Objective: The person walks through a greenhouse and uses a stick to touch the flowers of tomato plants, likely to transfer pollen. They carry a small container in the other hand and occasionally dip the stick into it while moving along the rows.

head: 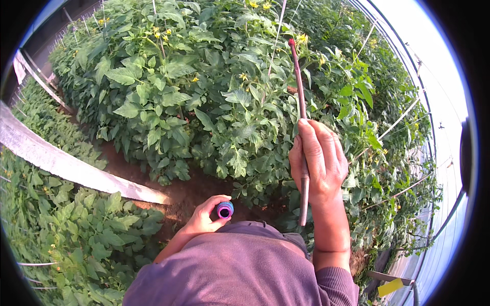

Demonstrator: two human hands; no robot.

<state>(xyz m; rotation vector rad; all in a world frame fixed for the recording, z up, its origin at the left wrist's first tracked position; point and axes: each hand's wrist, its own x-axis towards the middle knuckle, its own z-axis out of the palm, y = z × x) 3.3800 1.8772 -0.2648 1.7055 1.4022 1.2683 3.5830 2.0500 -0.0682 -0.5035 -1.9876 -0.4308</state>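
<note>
My right hand grips a thin wooden stick between thumb and fingers. Its far tip is stained deep red and points up beside a yellow tomato flower; whether they touch I cannot tell. The stick's lower end hangs below my palm. Low in front of my waist, my left hand is wrapped around a small open bottle with a pink and blue rim. The bottle's mouth faces up and looks dark inside. Most of its body is hidden by my hand and shirt.
Dense tomato plants fill the space ahead, with several support strings among them. A pale post slants in from the left over another plant row. Brown soil shows between rows. Greenhouse film curves along the right, near a yellow card.
</note>
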